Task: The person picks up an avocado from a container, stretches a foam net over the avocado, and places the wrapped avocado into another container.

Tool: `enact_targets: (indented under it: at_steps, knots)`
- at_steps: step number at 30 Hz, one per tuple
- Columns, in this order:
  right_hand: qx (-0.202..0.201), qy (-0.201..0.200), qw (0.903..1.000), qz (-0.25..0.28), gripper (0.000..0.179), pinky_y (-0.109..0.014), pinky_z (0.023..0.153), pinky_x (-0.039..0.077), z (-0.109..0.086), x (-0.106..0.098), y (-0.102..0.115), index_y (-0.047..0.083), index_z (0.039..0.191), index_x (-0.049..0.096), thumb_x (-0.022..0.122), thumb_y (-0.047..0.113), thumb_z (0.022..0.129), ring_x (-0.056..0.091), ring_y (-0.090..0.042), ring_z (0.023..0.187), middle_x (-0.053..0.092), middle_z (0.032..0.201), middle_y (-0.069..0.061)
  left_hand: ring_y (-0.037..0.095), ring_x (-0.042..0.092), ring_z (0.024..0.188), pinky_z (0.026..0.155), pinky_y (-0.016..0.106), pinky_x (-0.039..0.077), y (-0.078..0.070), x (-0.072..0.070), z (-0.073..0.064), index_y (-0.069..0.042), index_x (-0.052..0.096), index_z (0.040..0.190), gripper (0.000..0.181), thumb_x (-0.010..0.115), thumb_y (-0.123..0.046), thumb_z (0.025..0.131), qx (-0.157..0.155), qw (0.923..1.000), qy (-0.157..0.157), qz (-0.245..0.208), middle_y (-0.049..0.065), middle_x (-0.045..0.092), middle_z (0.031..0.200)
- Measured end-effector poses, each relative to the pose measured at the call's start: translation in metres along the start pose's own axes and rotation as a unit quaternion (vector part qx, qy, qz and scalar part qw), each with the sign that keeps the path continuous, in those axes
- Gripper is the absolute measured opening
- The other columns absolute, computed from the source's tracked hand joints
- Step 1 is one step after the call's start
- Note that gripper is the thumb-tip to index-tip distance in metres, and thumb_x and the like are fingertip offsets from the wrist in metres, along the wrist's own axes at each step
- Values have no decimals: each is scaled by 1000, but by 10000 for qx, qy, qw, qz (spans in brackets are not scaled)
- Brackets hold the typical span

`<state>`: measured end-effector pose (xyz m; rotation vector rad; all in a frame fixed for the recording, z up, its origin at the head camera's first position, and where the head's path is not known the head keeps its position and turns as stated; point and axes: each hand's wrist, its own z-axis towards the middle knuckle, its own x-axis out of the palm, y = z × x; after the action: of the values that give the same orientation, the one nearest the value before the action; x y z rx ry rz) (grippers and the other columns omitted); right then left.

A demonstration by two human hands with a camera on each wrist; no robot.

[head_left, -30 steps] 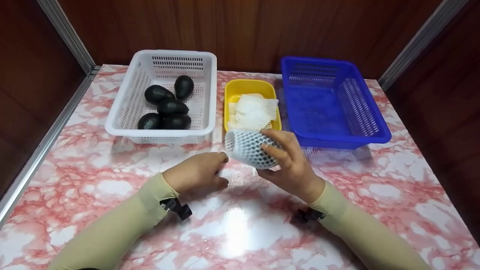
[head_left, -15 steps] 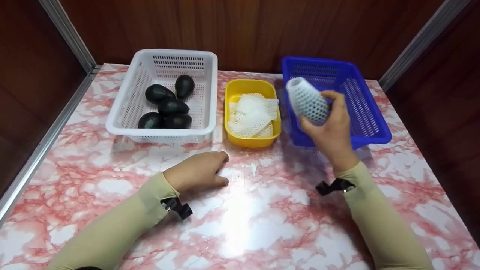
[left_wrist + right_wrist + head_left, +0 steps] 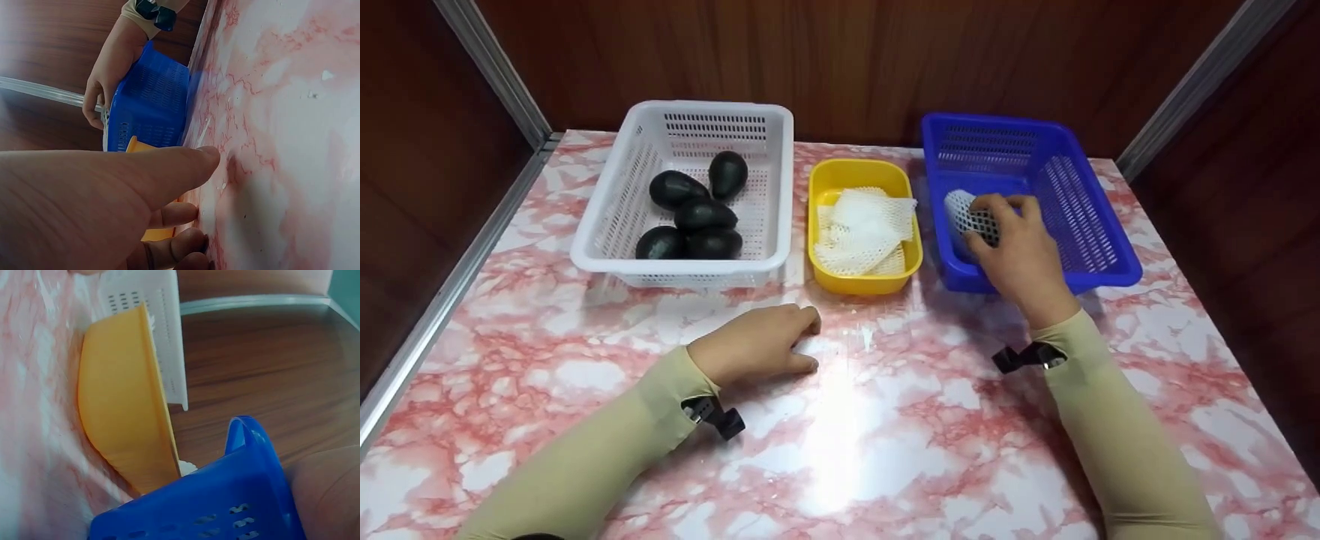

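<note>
My right hand reaches down into the left side of the blue basket. Its fingers and thumb are curled round an avocado in a white foam net, with dark skin showing through the mesh. The hand covers part of the fruit, and the right wrist view shows only the basket wall, not the fruit. My left hand rests on the table, fingers loosely bent and holding nothing. In the left wrist view its thumb lies apart from the fingers.
A white basket at the back left holds several bare avocados. Between the baskets stands a yellow tub with white foam nets in it. Wooden panels close off the back and sides.
My right hand has carried the netted avocado from in front of the yellow tub rightwards and down into the blue basket. The left hand has stayed almost still.
</note>
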<state>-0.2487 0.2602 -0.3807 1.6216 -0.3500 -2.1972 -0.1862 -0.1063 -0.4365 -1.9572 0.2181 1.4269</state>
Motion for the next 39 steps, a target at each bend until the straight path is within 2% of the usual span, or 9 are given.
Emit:
enact_targets:
  at_steps: [8, 14, 20, 25, 29, 34, 39]
  knots:
    - [190, 982, 9948, -198, 39, -70, 100, 50, 5, -6, -1, 23, 139, 64, 70, 33, 101, 61, -50, 118, 54, 140, -29, 22, 59, 92, 90, 46, 54, 0, 0, 0, -13, 63, 126, 42, 79, -38, 95, 63, 10000, 9, 36, 5, 66, 106]
    - [169, 1359, 9901, -305, 39, -71, 105, 48, 7, -9, -5, 22, 139, 66, 65, 38, 104, 59, -49, 122, 55, 140, -28, 23, 59, 94, 92, 46, 54, 0, 0, 1, -13, 63, 127, 42, 78, -38, 96, 19, 10000, 38, 20, 5, 66, 107]
    - [-61, 1394, 9896, -340, 41, -71, 112, 45, 7, -8, -5, 18, 140, 71, 56, 38, 109, 60, -50, 132, 65, 141, -27, 23, 60, 93, 92, 47, 54, 0, -1, 1, -13, 64, 125, 41, 77, -38, 96, 45, 10000, 0, 45, 5, 67, 106]
    - [-187, 1317, 9903, -408, 43, -70, 115, 45, 8, -8, -4, 19, 145, 70, 55, 39, 110, 61, -49, 138, 69, 147, -22, 23, 59, 91, 91, 46, 54, 1, 0, 2, -12, 64, 124, 40, 77, -37, 95, 124, 9999, -46, 55, 4, 66, 103]
    - [-68, 1220, 9914, -468, 47, -71, 110, 48, 6, -10, -2, 17, 149, 64, 55, 43, 111, 64, -54, 132, 70, 144, -25, 22, 58, 91, 90, 45, 53, 1, 0, 2, -13, 64, 123, 39, 77, -37, 95, 128, 9999, -69, 66, 4, 65, 102]
    - [93, 1175, 9907, -683, 52, -71, 99, 53, 4, -11, -1, 10, 141, 65, 51, 51, 112, 70, -56, 119, 74, 132, -28, 23, 58, 91, 89, 45, 53, 0, 0, 2, -13, 64, 124, 40, 77, -38, 95, 87, 9999, -43, 27, 3, 64, 102]
    - [102, 1161, 9903, -752, 53, -70, 97, 54, 4, -11, -1, 10, 137, 68, 49, 54, 112, 71, -53, 114, 75, 127, -28, 22, 60, 92, 91, 46, 54, 0, 1, 2, -13, 64, 123, 39, 77, -37, 96, 49, 10000, -33, 2, 4, 66, 104]
